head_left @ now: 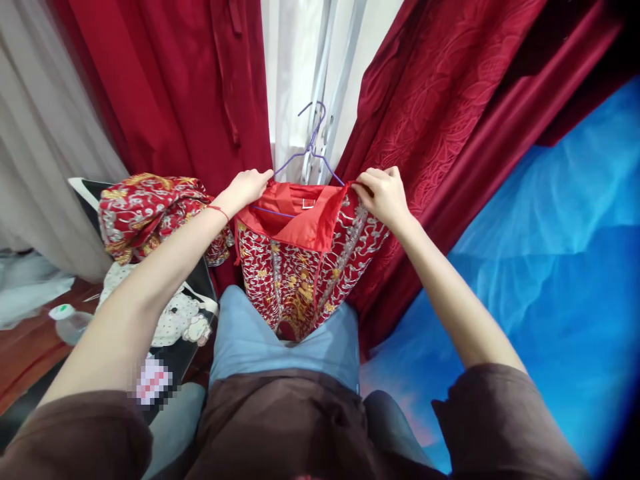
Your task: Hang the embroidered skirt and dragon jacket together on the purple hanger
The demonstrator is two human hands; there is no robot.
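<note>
Left hand (pixel 250 187) and right hand (pixel 384 193) pinch red garment (pixel 303 267), neck label (pixel 309 204) illegible

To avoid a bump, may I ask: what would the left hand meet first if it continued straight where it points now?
Beyond the embroidered red top it pinches, the left hand would probably meet the purple wire hanger first, its sloping side lying just ahead, though depth is hard to judge.

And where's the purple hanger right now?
In the head view, the purple hanger is in the upper middle, between the left hand and right hand, sticking up out of the patterned red garment at its neck.
</note>
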